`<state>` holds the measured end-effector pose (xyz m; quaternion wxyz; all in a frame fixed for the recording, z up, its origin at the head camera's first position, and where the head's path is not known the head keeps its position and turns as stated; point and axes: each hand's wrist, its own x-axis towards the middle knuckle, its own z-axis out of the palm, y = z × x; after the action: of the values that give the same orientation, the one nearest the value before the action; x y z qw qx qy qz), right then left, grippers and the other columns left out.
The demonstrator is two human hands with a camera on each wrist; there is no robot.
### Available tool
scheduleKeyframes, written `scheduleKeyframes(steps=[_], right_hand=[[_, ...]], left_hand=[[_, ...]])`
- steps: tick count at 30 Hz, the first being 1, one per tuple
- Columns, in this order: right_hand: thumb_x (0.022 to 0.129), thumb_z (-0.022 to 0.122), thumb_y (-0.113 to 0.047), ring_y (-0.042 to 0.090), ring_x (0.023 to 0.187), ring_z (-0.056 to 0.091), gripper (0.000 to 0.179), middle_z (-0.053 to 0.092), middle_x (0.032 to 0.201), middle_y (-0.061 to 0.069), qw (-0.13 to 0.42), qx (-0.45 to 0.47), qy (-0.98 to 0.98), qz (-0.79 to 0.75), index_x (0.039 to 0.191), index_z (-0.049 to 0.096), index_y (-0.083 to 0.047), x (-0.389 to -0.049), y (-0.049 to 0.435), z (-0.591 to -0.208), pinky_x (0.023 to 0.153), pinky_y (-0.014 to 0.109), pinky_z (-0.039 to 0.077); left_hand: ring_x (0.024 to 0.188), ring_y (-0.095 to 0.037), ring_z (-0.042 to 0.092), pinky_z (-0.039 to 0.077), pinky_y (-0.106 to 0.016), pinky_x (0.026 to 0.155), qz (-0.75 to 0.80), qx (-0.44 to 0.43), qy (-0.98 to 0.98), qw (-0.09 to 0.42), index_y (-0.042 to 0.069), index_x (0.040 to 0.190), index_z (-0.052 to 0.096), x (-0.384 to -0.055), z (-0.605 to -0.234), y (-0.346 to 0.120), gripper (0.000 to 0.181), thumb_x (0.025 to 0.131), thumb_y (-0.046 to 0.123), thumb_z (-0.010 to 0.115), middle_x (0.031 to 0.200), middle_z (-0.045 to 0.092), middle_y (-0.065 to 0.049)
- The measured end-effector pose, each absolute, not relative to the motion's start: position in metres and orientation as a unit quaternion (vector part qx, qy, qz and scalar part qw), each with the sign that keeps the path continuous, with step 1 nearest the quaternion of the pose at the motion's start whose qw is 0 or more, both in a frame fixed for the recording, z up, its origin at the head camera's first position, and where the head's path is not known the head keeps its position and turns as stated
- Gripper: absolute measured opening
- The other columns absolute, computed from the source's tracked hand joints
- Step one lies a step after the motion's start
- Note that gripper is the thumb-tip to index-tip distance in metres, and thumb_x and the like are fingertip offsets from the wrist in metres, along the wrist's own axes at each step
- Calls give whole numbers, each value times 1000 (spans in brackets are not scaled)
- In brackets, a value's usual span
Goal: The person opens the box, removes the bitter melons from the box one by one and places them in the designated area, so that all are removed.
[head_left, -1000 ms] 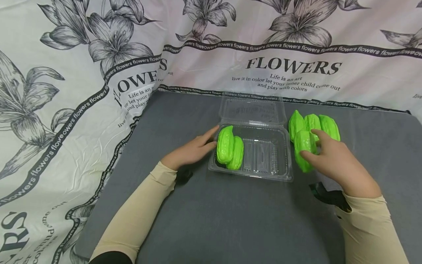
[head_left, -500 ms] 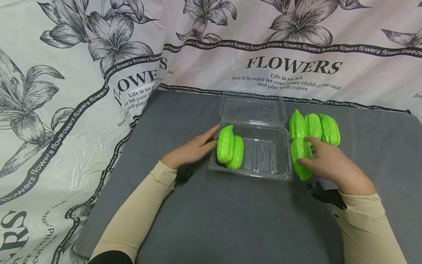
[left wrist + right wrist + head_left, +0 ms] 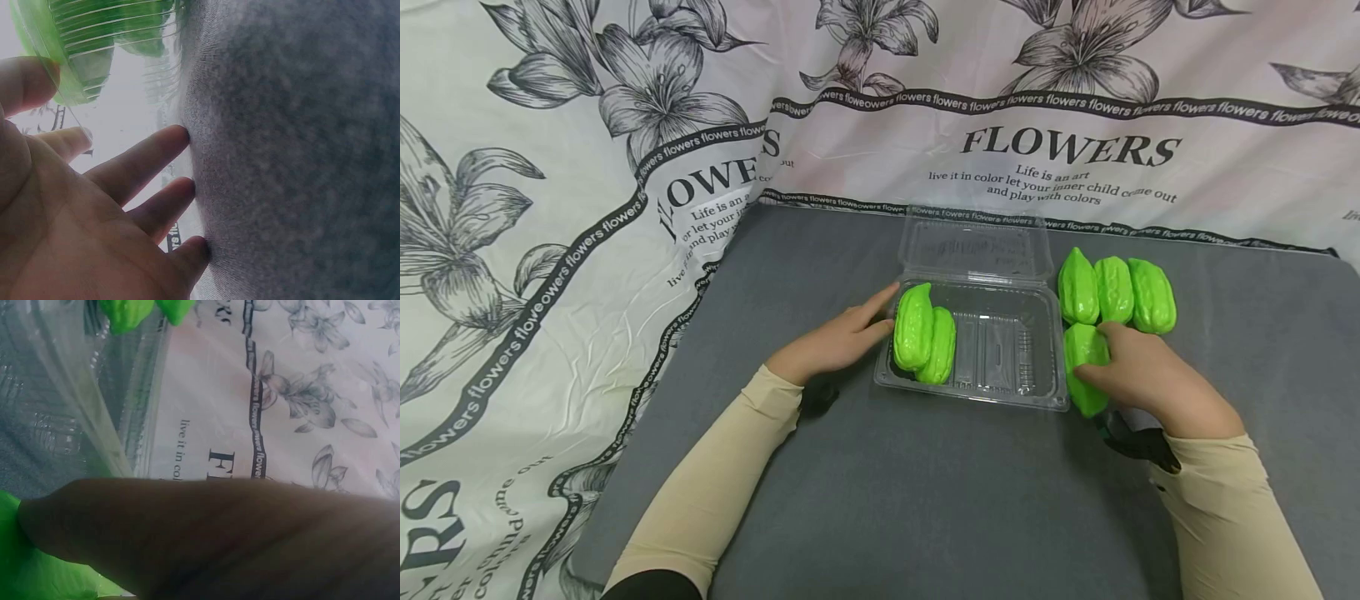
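A clear plastic clamshell box (image 3: 992, 400) stands on the grey table with its lid (image 3: 973, 250) folded back. Two green ribbed star fruit (image 3: 913, 329) lie side by side in its left part. At the box's left wall is my left hand (image 3: 838, 337), fingers straight; in the left wrist view its fingertips (image 3: 178, 134) rest on the table and its thumb is by the wall. Just right of the box, my right hand (image 3: 1157, 375) grips another star fruit (image 3: 1084, 392) between thumb and fingers. In the right wrist view the thumb (image 3: 69, 519) presses on that fruit.
Three more star fruit (image 3: 1115, 289) lie in a row behind the right hand, near the table's back. A white cloth (image 3: 865, 150) printed with flowers hangs along the back and left of the grey table (image 3: 925, 500).
My right hand has drawn its star fruit slightly toward me, away from the row of three, and its fingers have closed in around it. The left hand has stayed at the box.
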<state>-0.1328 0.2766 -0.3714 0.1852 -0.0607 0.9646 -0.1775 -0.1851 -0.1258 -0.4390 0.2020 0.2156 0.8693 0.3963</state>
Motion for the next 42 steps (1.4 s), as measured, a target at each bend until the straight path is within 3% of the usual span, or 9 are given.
scheduleKeyframes(steps=[10, 14, 23, 30, 36, 42], right_hand=[[97, 64, -24, 65, 119, 53, 80, 51, 131, 50, 196, -60, 966, -160, 145, 28, 29, -135, 279, -373, 94, 69, 48], [99, 62, -24, 66, 121, 51, 80, 49, 133, 51, 200, -60, 965, -159, 145, 27, 30, -135, 280, -374, 95, 70, 47], [101, 61, -29, 64, 118, 54, 81, 51, 131, 50, 200, -54, 964, -166, 146, 28, 29, -135, 279, -374, 93, 68, 48], [102, 62, -32, 55, 104, 61, 75, 60, 118, 42, 187, -58, 966, -170, 141, 36, 27, -135, 279, -376, 84, 62, 50], [103, 62, -35, 55, 104, 61, 74, 61, 116, 41, 184, -60, 966, -170, 137, 40, 27, -135, 280, -377, 82, 61, 50], [105, 59, -40, 65, 122, 51, 84, 50, 136, 48, 193, -55, 965, -169, 149, 29, 25, -134, 279, -375, 95, 71, 46]], left_hand=[[157, -32, 27, 26, -57, 124, 398, 210, 869, 208, 45, 168, 6, -185, -439, -125, 65, 112, 51, 38, 164, 41, -10], [158, -32, 26, 25, -57, 124, 395, 211, 870, 206, 46, 168, 6, -185, -439, -125, 64, 112, 51, 38, 165, 41, -10], [158, -30, 26, 26, -55, 125, 395, 211, 870, 205, 45, 168, 6, -184, -438, -125, 65, 112, 51, 38, 166, 38, -10], [159, -29, 24, 25, -55, 125, 398, 211, 868, 208, 45, 168, 5, -184, -437, -124, 65, 112, 52, 38, 169, 34, -9], [160, -30, 21, 24, -56, 125, 396, 207, 871, 206, 48, 167, 5, -184, -437, -125, 64, 112, 53, 38, 169, 35, -8], [160, -30, 20, 23, -56, 126, 398, 209, 869, 207, 47, 167, 4, -184, -438, -125, 65, 112, 52, 38, 170, 33, -7]])
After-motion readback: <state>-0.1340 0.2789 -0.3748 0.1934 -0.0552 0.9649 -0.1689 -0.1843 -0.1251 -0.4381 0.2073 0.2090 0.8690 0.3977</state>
